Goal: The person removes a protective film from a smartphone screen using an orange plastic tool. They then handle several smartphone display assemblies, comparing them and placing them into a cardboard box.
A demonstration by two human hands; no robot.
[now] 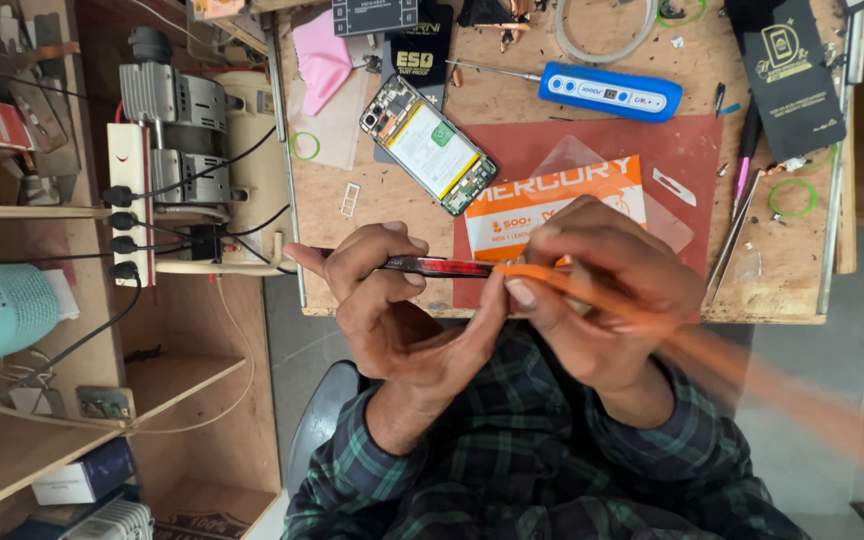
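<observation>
Left hand (392,300) grips a thin dark panel (439,266); right hand (602,285) closed on an orange strip (652,325), above an orange-and-white packet (552,195) on the counter (512,100).

Left hand (392,310) holds a thin dark strip (437,266) edge-on while right hand (602,290) pinches an orange tool (552,282)

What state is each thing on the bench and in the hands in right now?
Opened phone: flat on the bench, back off, insides showing.
Thin dark panel: edge-on, pinched in left hand.
Orange strip: gripped by right hand, tip at the panel, blurred.
Blue tool: lying flat, untouched.
Power strip: plugs inserted.
</observation>
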